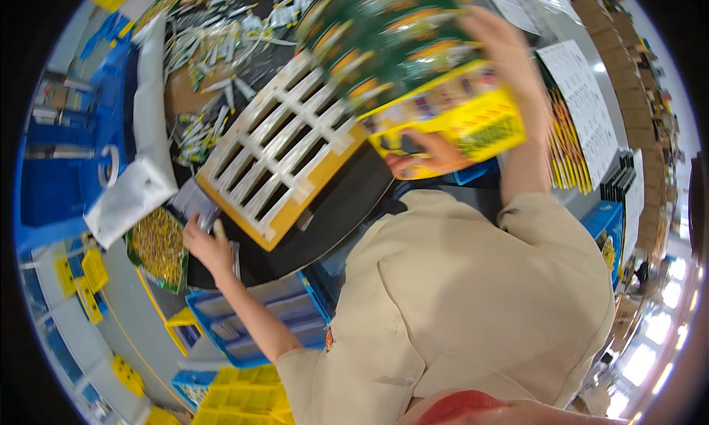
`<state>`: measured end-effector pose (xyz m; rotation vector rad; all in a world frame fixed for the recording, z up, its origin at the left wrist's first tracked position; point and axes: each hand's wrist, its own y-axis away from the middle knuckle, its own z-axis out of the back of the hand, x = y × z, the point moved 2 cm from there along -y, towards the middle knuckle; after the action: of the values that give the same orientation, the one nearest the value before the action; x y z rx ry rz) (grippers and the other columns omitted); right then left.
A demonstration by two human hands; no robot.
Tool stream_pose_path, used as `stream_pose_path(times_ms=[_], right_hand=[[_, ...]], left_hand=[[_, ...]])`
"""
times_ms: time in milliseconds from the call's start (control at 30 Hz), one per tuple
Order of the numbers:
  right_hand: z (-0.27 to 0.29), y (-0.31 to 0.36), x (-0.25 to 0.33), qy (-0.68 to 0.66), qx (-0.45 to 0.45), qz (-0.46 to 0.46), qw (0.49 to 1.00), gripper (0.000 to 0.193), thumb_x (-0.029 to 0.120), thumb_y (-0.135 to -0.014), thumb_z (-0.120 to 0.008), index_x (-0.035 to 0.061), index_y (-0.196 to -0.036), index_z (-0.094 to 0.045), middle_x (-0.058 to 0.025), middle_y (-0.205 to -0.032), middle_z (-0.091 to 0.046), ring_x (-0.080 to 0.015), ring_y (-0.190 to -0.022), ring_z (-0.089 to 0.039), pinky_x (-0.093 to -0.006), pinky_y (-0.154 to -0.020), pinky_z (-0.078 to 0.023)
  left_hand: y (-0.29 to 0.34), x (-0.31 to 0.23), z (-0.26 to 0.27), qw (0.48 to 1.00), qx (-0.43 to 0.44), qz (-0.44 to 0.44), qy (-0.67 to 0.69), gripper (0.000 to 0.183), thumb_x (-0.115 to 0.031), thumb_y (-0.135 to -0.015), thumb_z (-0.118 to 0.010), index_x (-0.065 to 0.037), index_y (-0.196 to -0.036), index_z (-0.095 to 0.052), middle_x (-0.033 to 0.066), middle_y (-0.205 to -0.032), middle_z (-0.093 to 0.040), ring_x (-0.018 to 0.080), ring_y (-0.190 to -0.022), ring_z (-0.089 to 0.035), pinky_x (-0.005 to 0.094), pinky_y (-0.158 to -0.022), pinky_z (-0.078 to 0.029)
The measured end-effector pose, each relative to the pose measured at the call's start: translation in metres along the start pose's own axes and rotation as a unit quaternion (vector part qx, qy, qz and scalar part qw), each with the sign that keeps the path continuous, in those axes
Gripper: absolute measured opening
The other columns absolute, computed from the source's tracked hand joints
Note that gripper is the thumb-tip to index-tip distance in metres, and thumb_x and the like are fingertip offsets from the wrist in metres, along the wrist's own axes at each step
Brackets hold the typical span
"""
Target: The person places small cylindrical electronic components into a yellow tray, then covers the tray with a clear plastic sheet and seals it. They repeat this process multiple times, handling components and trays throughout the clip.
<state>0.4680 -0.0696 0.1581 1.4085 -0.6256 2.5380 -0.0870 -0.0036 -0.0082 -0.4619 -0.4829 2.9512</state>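
Note:
My right hand (504,47) grips the right edge of a display card (443,118), green with a yellow printed header. Rows of small packaged pieces sit on its green part, smeared by motion. The card is tilted and held above the table. At the left, my left hand (210,249) has its fingers apart, beside some clear plastic pieces (193,202); one finger has a pale covering. Whether its fingertips touch the plastic is hard to tell. Between my hands lies a white slotted frame (277,141) on a yellowish board (325,175).
Loose small tubes or sticks (221,118) are heaped at the far left. A bag of yellow bits (156,246) lies by my left hand. Below the table stands a blue crate (258,318). Stacked cards (567,148) and printed sheets (580,93) lie to the right.

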Motion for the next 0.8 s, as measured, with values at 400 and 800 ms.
stream_pose_path(times_ms=[400, 800], right_hand=[[0.487, 0.266, -0.262, 0.571, -0.389, -0.283, 0.666, 0.052, 0.042, -0.098, -0.045, 0.002, -0.122, -0.067, -0.0246, -0.119, -0.068, -0.0391, -0.105, -0.066, -0.0461, -0.086, -0.052], [-0.126, 0.057, -0.053, -0.021, 0.377, 0.046, 0.925, 0.035, 0.013, -0.092, -0.064, 0.0056, -0.126, -0.06, -0.0148, -0.116, -0.066, -0.0278, -0.103, -0.065, -0.0396, -0.089, -0.052]], left_hand=[[0.008, 0.051, -0.03, 0.993, -0.047, -0.07, -0.084, 0.017, -0.007, -0.085, -0.069, -0.002, -0.097, -0.059, 0.0156, -0.109, -0.061, 0.0368, -0.104, -0.057, 0.0459, -0.087, -0.049], [0.024, -0.176, 0.007, 0.904, 0.153, -0.06, 0.394, 0.024, -0.005, -0.081, -0.075, -0.007, -0.105, -0.073, 0.0107, -0.106, -0.07, 0.0308, -0.097, -0.068, 0.0369, -0.084, -0.054]])
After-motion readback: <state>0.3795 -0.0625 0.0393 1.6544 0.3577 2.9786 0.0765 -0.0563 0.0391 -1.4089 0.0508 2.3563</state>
